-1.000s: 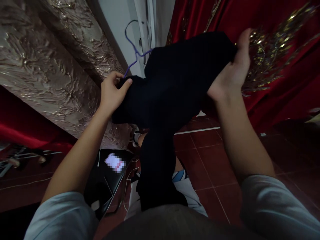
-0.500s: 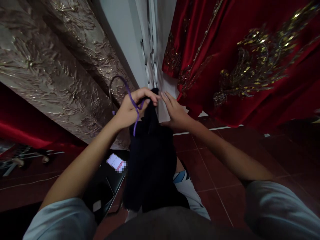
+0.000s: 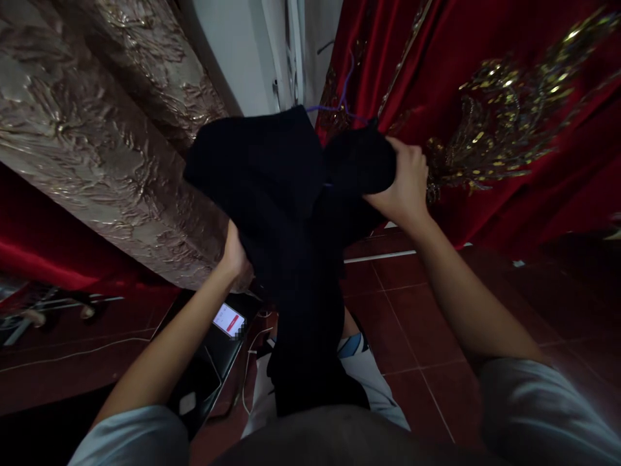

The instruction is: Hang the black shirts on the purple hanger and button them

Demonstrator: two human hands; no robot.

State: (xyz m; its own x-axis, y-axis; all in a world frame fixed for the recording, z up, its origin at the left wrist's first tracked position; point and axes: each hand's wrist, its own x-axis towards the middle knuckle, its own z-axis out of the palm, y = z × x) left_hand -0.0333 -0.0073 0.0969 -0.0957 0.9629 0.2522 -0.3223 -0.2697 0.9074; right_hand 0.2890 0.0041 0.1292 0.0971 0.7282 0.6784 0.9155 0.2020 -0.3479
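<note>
A dark navy or black garment (image 3: 286, 194) hangs spread out in front of me, its lower part falling over my lap. At its top shows a thin purple clothes hanger (image 3: 343, 103), with the rest of it hidden in the cloth. My right hand (image 3: 406, 184) is closed round the garment's right upper edge. On the other side, my left hand (image 3: 236, 254) grips the garment's left edge from below, its fingers mostly hidden behind the cloth.
Red gowns with gold sequins (image 3: 509, 129) hang at right, and a beige textured curtain-like cloth (image 3: 97, 142) hangs at left. A lit phone (image 3: 229, 320) lies on a black surface beside my left forearm. White cables and red floor tiles (image 3: 407, 323) show below.
The bunched garment has been spread wide and raised. My hands have moved apart to its two sides, and the purple hanger has passed from my left hand to the garment's top right.
</note>
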